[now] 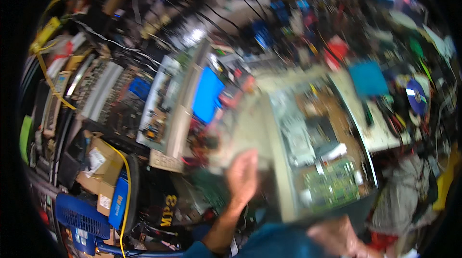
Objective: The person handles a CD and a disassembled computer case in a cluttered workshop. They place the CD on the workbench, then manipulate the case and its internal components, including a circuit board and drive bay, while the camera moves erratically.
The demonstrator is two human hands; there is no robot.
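Observation:
In front of me is an opened electronic device's chassis (284, 171), tilted in view. Inside it are a green circuit board (330, 184), a brown circuit board (335, 103), a silvery metal part (297, 139) and a dark block (321, 131). My left hand (243, 177) is raised left of the chassis, apart from it, with nothing visible in it; its fingers look close together but are blurred. Close to the chassis's near edge is my right hand (332, 234), badly blurred. Whether it touches the chassis or grips anything cannot be made out.
Left of the chassis lie a blue flat object (208, 94) and a red-and-black multimeter-like device (231, 95). Further left, a long case (184, 113) and several opened units crowd together. A teal square (368, 78), hand tools (393, 119) and a disc (417, 96) lie right.

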